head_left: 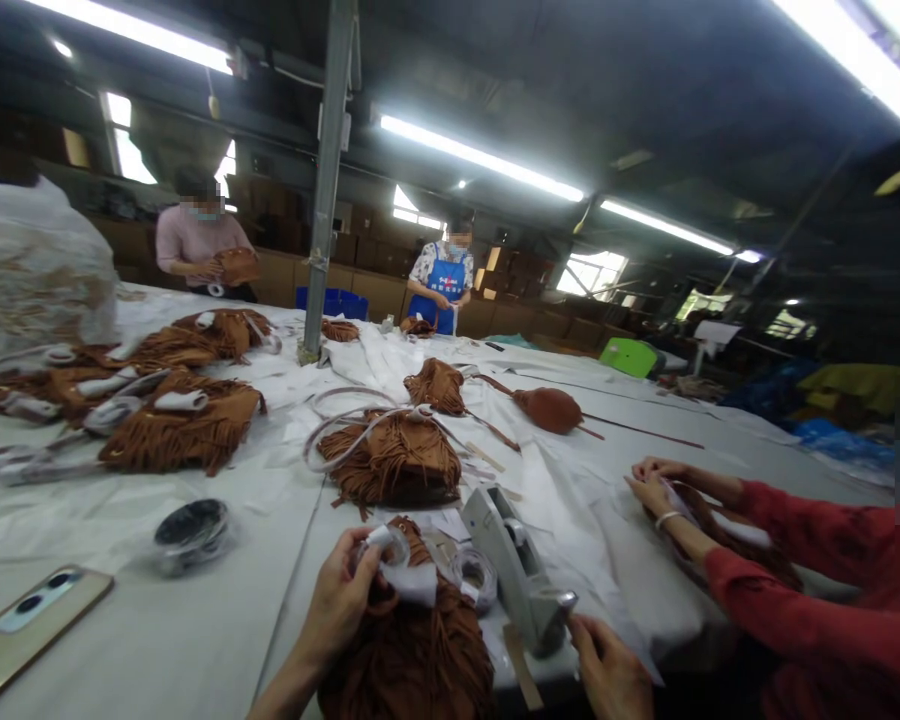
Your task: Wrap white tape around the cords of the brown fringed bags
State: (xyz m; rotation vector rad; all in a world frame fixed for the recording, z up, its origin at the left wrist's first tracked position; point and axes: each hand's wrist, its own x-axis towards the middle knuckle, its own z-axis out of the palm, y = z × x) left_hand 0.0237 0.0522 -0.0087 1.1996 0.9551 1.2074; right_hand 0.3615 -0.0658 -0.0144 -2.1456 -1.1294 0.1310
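A brown fringed bag (435,650) lies right in front of me at the table's near edge. My left hand (341,590) pinches a rolled strap (390,545) on top of it, wrapped in clear film and white paper. Just right of the bag stands a grey tape dispenser (514,570). At its cutting end is my right hand (611,665), thumb and fingers pressed together; any tape between them is too fine to make out. Between bag and dispenser lies a coiled, film-wrapped strap (474,577).
More fringed bags (390,455) lie beyond, others (184,420) at left. A phone (34,635) and a black round item in plastic (191,535) are near left. A co-worker's red-sleeved arms (787,600) handle a bag at right. A metal post (326,190) rises from the table.
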